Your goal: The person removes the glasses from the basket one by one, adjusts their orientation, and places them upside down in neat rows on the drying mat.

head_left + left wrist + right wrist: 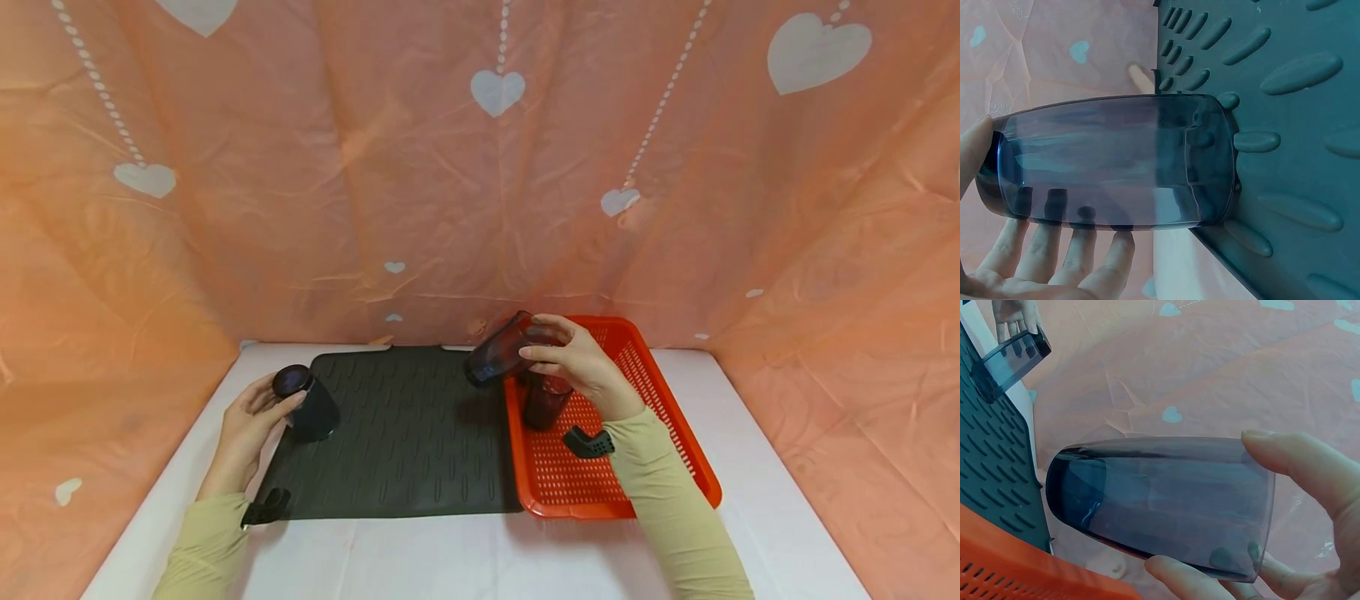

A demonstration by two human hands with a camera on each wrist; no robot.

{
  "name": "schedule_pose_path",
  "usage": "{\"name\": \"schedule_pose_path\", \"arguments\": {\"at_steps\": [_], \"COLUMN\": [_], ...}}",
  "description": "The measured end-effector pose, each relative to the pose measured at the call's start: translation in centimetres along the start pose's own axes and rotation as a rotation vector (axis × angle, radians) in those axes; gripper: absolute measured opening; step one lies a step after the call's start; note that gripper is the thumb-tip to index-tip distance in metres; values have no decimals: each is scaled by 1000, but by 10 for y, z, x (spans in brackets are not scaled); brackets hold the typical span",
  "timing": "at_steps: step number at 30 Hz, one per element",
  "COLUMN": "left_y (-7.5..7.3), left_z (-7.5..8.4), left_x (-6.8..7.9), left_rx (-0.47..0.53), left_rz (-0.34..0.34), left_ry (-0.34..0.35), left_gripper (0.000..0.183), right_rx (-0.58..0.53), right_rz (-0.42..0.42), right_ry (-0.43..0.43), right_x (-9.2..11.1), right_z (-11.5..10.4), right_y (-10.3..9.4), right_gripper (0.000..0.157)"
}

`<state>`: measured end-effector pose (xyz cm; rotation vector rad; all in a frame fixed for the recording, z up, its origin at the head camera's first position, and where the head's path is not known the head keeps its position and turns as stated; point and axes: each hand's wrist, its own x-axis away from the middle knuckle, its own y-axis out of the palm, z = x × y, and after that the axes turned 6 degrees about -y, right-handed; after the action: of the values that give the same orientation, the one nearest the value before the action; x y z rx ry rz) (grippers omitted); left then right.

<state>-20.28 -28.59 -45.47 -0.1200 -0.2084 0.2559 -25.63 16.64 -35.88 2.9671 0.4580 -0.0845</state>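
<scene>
My left hand (251, 417) grips a dark tinted drinking glass (313, 412) near its thick base, thumb on one side and fingers on the other. This glass is upside down, its rim at the left part of the black ridged mat (405, 450); the left wrist view shows the rim (1225, 162) against the mat. My right hand (581, 358) holds a second tinted glass (498, 350) by the rim end, tilted with its base to the lower left, above the basket's left edge. A third glass (546, 404) leans inside the red basket (678, 433), partly hidden by the right hand.
The basket stands against the mat's right edge, both on a white table (405, 554). An orange curtain (420, 175) with white hearts rises behind and at both sides. Black wrist mounts (588, 442) sit on both sleeves.
</scene>
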Motion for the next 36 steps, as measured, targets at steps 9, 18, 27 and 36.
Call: {"name": "schedule_pose_path", "arguments": {"at_steps": [9,18,27,36], "left_y": [-1,0,2,1], "left_z": [2,2,4,16], "left_x": [0,2,4,15], "left_rx": [-11,-52,-28,-58], "left_rz": [-15,11,50,88], "left_ry": [5,4,20,122], "left_gripper": [84,86,77,67], "right_rx": [-19,-38,-24,-20], "right_rz": [7,12,14,25], "right_ry": [-9,27,37,42], "right_x": [-4,-7,-8,-11], "right_z": [4,6,6,8], "right_y": [4,11,14,15], "right_gripper": [61,60,59,61]}}
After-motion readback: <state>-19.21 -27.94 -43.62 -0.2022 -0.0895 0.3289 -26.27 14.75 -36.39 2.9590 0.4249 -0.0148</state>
